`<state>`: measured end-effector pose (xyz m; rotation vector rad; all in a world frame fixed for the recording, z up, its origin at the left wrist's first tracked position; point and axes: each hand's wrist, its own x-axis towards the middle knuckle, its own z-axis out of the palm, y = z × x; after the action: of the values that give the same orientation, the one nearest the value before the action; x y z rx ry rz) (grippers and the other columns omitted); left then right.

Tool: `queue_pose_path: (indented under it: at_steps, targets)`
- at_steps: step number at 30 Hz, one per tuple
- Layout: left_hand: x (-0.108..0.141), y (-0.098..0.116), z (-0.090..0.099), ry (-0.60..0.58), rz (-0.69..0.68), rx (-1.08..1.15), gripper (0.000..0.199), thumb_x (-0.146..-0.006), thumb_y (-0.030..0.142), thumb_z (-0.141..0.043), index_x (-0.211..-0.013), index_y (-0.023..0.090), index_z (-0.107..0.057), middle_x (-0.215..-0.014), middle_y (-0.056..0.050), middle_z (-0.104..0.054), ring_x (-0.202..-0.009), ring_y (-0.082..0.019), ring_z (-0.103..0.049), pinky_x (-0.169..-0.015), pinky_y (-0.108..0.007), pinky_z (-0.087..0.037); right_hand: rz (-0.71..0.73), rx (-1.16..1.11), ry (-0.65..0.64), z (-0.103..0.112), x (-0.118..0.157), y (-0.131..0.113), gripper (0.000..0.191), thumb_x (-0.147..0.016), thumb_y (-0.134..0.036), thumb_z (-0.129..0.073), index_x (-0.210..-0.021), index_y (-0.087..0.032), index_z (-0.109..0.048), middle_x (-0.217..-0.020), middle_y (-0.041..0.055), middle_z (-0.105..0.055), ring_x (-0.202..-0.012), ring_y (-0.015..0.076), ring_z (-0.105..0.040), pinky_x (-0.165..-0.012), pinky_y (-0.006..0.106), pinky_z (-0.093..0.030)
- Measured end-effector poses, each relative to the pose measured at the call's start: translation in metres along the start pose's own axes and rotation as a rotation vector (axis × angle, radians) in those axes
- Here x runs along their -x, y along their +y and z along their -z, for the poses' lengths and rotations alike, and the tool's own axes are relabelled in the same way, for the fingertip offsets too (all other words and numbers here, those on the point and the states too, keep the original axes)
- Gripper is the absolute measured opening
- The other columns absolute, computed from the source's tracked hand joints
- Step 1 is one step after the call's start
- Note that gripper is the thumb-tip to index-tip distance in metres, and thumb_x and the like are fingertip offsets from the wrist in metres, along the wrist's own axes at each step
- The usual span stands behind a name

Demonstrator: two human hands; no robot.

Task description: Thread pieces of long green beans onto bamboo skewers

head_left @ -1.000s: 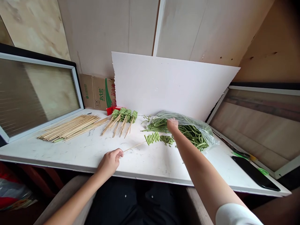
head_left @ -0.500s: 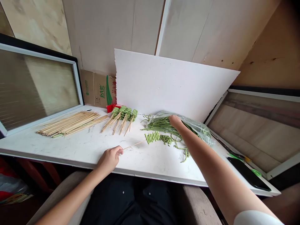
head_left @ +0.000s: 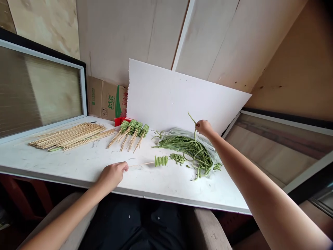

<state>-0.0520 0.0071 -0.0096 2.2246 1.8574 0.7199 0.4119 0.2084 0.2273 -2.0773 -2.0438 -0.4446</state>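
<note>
My left hand [head_left: 112, 174] is closed on the bare end of a bamboo skewer [head_left: 140, 164]. Short green bean pieces [head_left: 161, 160] are threaded side by side near its far end, just above the table. My right hand [head_left: 204, 127] pinches a long green bean [head_left: 191, 118], lifted above a heap of long beans [head_left: 182, 143] that spills from a clear plastic bag [head_left: 208, 143]. Between the skewer tip and the heap lies a small pile of cut bean bits [head_left: 177, 158].
Finished bean skewers [head_left: 134, 127] lie stacked by a red object [head_left: 120, 121] at the back. Left of them is a spread of bare skewers [head_left: 70, 134]. A cardboard box [head_left: 106, 99] and a white board [head_left: 182, 95] stand along the wall behind the white table [head_left: 156, 187].
My right hand has risen from the bean heap, drawing one long bean up with it. My left hand keeps its hold on the skewer. The camera view has shifted somewhat.
</note>
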Motion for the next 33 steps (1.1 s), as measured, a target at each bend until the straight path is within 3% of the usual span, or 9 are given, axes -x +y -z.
queue_pose_path:
  at_steps: [5,10,14,19,25,33]
  targets:
    - [-0.005,-0.012,0.015,-0.007,0.036,-0.039,0.035,-0.083,0.002,-0.045,-0.094,0.025,-0.069,-0.103,-0.001,-0.08,-0.09,-0.023,-0.073,-0.07,-0.028,-0.042,-0.128,-0.188,0.143,0.017,-0.011,0.003,0.019,-0.09,-0.017,-0.066,-0.102,-0.012,-0.08,-0.071,0.0088,-0.075,-0.068,0.0188,-0.069,-0.073,0.026,-0.054]
    - [-0.006,-0.015,0.025,-0.027,0.066,-0.047,0.033,-0.086,0.005,-0.045,-0.096,0.025,-0.069,-0.1,-0.002,-0.079,-0.087,-0.023,-0.072,-0.068,-0.029,-0.04,-0.256,-0.469,0.388,0.023,-0.028,-0.008,0.016,-0.081,-0.015,-0.072,-0.094,-0.013,-0.081,-0.077,0.0107,-0.076,-0.073,0.0225,-0.07,-0.081,0.033,-0.058]
    - [-0.006,-0.015,0.032,-0.066,0.085,-0.049,0.031,-0.087,0.007,-0.045,-0.094,0.024,-0.07,-0.099,-0.003,-0.079,-0.085,-0.023,-0.071,-0.068,-0.029,-0.039,-0.274,-0.58,0.518,0.033,-0.039,-0.018,0.016,-0.08,-0.017,-0.07,-0.091,-0.014,-0.08,-0.079,0.0105,-0.076,-0.073,0.0232,-0.071,-0.079,0.034,-0.059]
    - [-0.009,-0.026,0.038,-0.106,0.085,-0.056,0.027,-0.088,0.011,-0.047,-0.089,0.023,-0.07,-0.096,-0.005,-0.078,-0.084,-0.023,-0.07,-0.069,-0.029,-0.04,-0.18,-0.668,0.687,0.057,-0.049,-0.034,0.016,-0.081,-0.015,-0.067,-0.091,-0.013,-0.078,-0.08,0.0091,-0.076,-0.073,0.0212,-0.068,-0.082,0.036,-0.059]
    - [-0.01,-0.041,0.046,-0.132,0.087,-0.023,0.023,-0.088,0.016,-0.049,-0.086,0.023,-0.071,-0.093,-0.006,-0.077,-0.08,-0.022,-0.068,-0.068,-0.028,-0.04,0.009,-0.657,0.842,0.106,-0.057,-0.055,0.013,-0.085,-0.016,-0.064,-0.092,-0.013,-0.075,-0.082,0.008,-0.074,-0.076,0.0209,-0.068,-0.085,0.039,-0.058]
    - [-0.008,-0.064,0.078,-0.147,0.086,0.006,0.025,-0.087,0.027,-0.048,-0.073,0.023,-0.068,-0.082,-0.006,-0.072,-0.074,-0.023,-0.064,-0.066,-0.029,-0.038,0.146,-0.62,0.92,0.173,-0.039,-0.06,0.006,-0.087,-0.012,-0.068,-0.092,-0.012,-0.072,-0.089,0.01,-0.079,-0.078,0.0148,-0.071,-0.08,0.027,-0.055]
